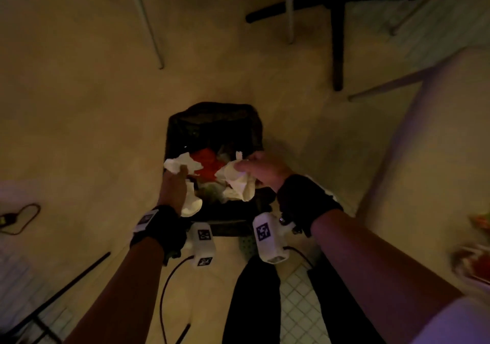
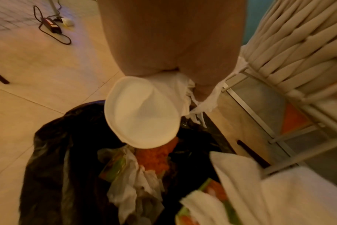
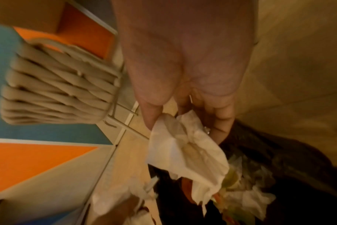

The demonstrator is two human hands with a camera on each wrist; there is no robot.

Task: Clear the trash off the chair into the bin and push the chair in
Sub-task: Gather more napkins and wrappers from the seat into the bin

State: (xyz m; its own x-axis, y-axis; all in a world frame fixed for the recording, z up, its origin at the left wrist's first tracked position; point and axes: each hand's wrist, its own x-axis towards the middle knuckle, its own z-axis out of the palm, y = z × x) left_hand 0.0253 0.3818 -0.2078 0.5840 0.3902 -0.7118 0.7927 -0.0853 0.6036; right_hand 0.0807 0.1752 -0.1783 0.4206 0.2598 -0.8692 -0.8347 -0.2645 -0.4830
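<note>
A bin with a black liner (image 1: 183, 121) stands on the floor in front of me, with red and white trash inside. My left hand (image 1: 180, 174) is over its near left rim and grips a white paper cup (image 2: 142, 112) together with a crumpled tissue (image 1: 177, 164). Over the near right rim my right hand (image 1: 242, 164) pinches a crumpled white napkin (image 3: 183, 152) between thumb and fingers; it hangs above the liner (image 3: 279, 152). The pale woven chair (image 2: 298, 53) is to the right of the bin, and its blurred pale shape (image 1: 424, 158) fills the right of the head view.
Blurred red and white items (image 1: 474, 259) lie at the far right edge. A dark table base (image 1: 336, 12) and thin pale legs (image 1: 151, 25) stand beyond the bin. A black power adapter with cable (image 2: 50, 25) lies on the floor to the left.
</note>
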